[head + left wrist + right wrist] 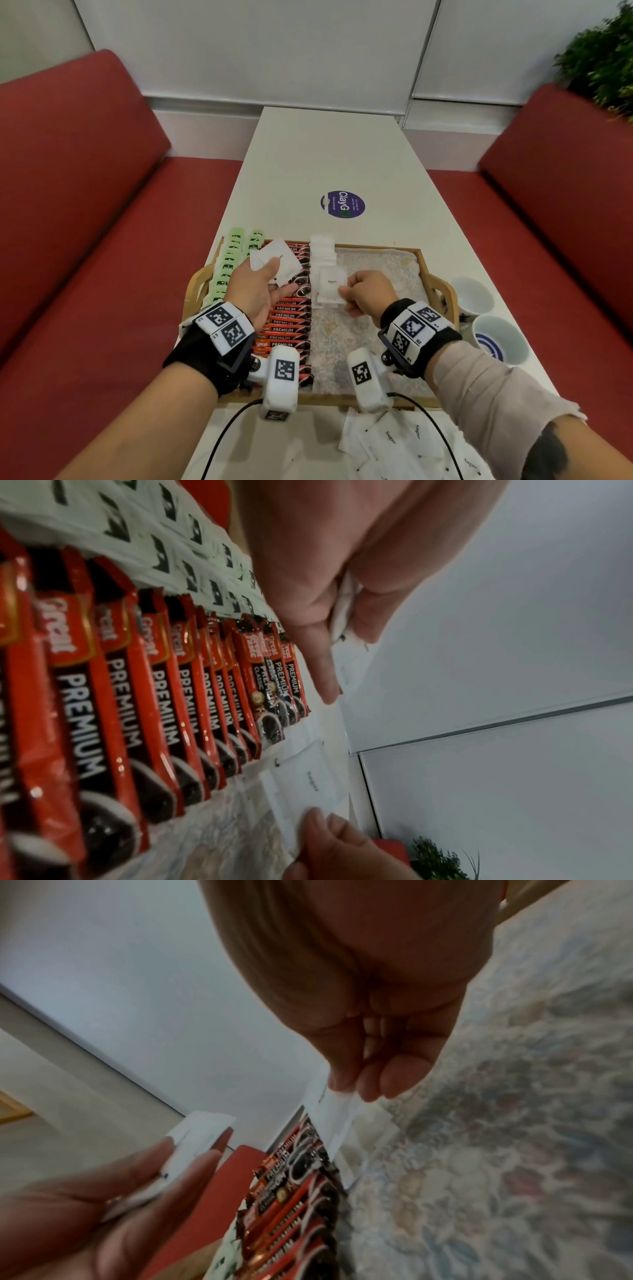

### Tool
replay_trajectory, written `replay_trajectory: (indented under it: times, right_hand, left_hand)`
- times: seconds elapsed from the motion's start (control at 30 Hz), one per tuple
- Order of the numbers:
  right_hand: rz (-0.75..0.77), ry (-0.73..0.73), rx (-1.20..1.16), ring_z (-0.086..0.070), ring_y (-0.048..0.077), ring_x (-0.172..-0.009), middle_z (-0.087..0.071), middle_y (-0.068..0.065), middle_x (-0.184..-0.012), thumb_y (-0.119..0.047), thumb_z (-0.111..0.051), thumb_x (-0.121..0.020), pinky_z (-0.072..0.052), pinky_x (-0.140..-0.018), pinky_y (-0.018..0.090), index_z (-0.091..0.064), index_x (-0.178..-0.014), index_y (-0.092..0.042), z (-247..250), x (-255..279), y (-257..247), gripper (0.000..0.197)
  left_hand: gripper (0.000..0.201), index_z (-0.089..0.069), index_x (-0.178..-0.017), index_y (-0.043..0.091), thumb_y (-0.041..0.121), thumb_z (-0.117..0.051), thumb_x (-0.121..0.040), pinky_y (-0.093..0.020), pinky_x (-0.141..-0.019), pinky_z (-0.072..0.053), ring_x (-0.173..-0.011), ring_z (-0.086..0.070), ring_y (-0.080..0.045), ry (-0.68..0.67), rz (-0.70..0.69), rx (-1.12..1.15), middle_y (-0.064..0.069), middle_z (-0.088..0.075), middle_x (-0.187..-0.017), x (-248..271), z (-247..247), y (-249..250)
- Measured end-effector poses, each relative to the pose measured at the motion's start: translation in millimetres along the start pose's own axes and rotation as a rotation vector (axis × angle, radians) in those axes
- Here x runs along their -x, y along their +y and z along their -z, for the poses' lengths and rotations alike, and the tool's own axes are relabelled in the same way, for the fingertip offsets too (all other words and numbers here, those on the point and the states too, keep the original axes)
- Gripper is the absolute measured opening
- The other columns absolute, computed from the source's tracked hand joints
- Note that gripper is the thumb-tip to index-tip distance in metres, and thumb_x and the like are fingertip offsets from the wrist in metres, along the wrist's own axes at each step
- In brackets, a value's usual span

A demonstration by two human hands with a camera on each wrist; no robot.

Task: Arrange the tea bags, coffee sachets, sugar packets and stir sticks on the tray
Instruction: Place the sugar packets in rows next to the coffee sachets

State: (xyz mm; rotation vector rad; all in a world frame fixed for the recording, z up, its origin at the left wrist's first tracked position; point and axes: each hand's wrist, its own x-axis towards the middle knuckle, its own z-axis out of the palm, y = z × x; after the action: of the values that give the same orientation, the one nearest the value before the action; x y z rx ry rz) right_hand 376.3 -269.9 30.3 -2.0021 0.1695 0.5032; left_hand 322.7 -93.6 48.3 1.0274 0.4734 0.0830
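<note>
A wooden tray (432, 274) lined with a floral cloth holds a row of green tea bags (226, 267), a row of red coffee sachets (289, 318) and a column of white sugar packets (322, 253). My left hand (260, 284) hovers over the coffee sachets and holds a small stack of sugar packets (279, 262) between thumb and fingers. My right hand (363, 294) pinches one sugar packet (331, 282) by its edge, low over the near end of the sugar column (337, 1118). Both hands (318, 647) show in the wrist views.
Loose sugar packets (404, 442) lie on the white table in front of the tray. Two cups (474, 294) (500, 339) stand right of the tray. A round sticker (342, 204) is farther back. Red benches flank the table, with a plant (603, 65) at far right.
</note>
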Motion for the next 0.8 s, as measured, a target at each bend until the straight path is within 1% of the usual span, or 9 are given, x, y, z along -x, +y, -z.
replay_trajectory:
  times: [0.07, 0.13, 0.2, 0.27, 0.37, 0.47, 0.6, 0.73, 0.8]
  right_hand:
    - [-0.044, -0.004, 0.041, -0.055, 0.017, -0.049, -0.059, 0.009, -0.063, -0.003, -0.061, -0.090, -0.049, -0.048, 0.028, -0.054, -0.075, -0.008, -3, -3, 4, 0.017]
    - [-0.084, -0.013, 0.066, -0.053, 0.018, -0.047, -0.058, 0.010, -0.060, -0.004, -0.061, -0.090, -0.045, -0.046, 0.030, -0.055, -0.075, -0.008, -6, -5, 7, 0.016]
    - [-0.106, -0.028, 0.097, -0.051, 0.017, -0.046, -0.058, 0.009, -0.059, -0.005, -0.061, -0.090, -0.043, -0.044, 0.029, -0.056, -0.075, -0.009, -9, -7, 8, 0.016]
    - [-0.110, -0.038, 0.118, -0.051, 0.017, -0.046, -0.059, 0.009, -0.061, -0.006, -0.062, -0.090, -0.044, -0.045, 0.028, -0.056, -0.075, -0.009, -12, -9, 9, 0.016]
    - [-0.104, -0.034, 0.143, -0.053, 0.018, -0.048, -0.062, 0.011, -0.066, -0.008, -0.064, -0.089, -0.047, -0.048, 0.029, -0.059, -0.079, -0.009, -16, -12, 9, 0.011]
    - [-0.103, -0.020, 0.167, -0.054, 0.020, -0.049, -0.064, 0.013, -0.068, -0.009, -0.064, -0.088, -0.050, -0.053, 0.030, -0.059, -0.081, -0.009, -18, -14, 8, 0.009]
    - [-0.103, -0.013, 0.191, -0.055, 0.022, -0.051, -0.065, 0.015, -0.071, -0.009, -0.065, -0.087, -0.052, -0.058, 0.032, -0.055, -0.073, -0.010, -19, -17, 10, 0.017]
    - [-0.089, 0.002, 0.206, -0.053, 0.022, -0.049, -0.063, 0.016, -0.072, -0.008, -0.065, -0.086, -0.048, -0.050, 0.028, -0.054, -0.070, -0.009, -21, -17, 9, 0.019]
    - [-0.090, -0.005, 0.238, -0.054, 0.022, -0.050, -0.063, 0.015, -0.072, -0.008, -0.066, -0.085, -0.050, -0.051, 0.029, -0.054, -0.070, -0.008, -21, -17, 8, 0.019]
  left_hand:
    - [0.028, -0.049, -0.126, 0.011, 0.007, -0.045, -0.098, -0.033, -0.065, -0.060, -0.093, -0.064, -0.021, 0.003, -0.003, 0.010, -0.010, -0.062, -0.117, 0, 0, -1]
    - [0.028, -0.049, -0.126, 0.011, 0.007, -0.045, -0.098, -0.034, -0.067, -0.060, -0.093, -0.064, -0.021, 0.004, -0.002, 0.015, -0.010, -0.062, -0.116, -1, 1, -1]
    - [0.026, -0.049, -0.123, 0.012, 0.007, -0.045, -0.098, -0.034, -0.067, -0.060, -0.093, -0.065, -0.021, -0.001, -0.001, 0.021, -0.009, -0.062, -0.115, -1, 2, -1]
    - [0.024, -0.049, -0.122, 0.013, 0.007, -0.045, -0.098, -0.034, -0.067, -0.060, -0.093, -0.064, -0.021, -0.007, -0.002, 0.026, -0.008, -0.062, -0.114, -1, 2, -1]
    - [0.025, -0.050, -0.122, 0.013, 0.006, -0.045, -0.098, -0.035, -0.068, -0.059, -0.095, -0.064, -0.022, -0.007, -0.001, 0.025, -0.007, -0.063, -0.114, -1, 2, -2]
    - [0.026, -0.049, -0.123, 0.013, 0.005, -0.046, -0.098, -0.032, -0.064, -0.060, -0.094, -0.064, -0.021, -0.003, 0.006, 0.035, -0.006, -0.063, -0.110, -1, 3, -3]
    - [0.026, -0.048, -0.121, 0.011, 0.004, -0.048, -0.096, -0.030, -0.061, -0.060, -0.092, -0.064, -0.021, 0.002, 0.011, 0.015, -0.006, -0.063, -0.109, -1, 3, -5]
    - [0.023, -0.051, -0.116, 0.009, 0.003, -0.051, -0.095, -0.028, -0.059, -0.060, -0.089, -0.065, -0.022, -0.002, 0.015, -0.004, -0.007, -0.065, -0.104, 1, 3, -7]
    - [0.020, -0.053, -0.112, 0.010, 0.002, -0.053, -0.094, -0.026, -0.056, -0.059, -0.085, -0.067, -0.022, -0.015, 0.017, -0.015, -0.007, -0.066, -0.102, 2, 3, -6]
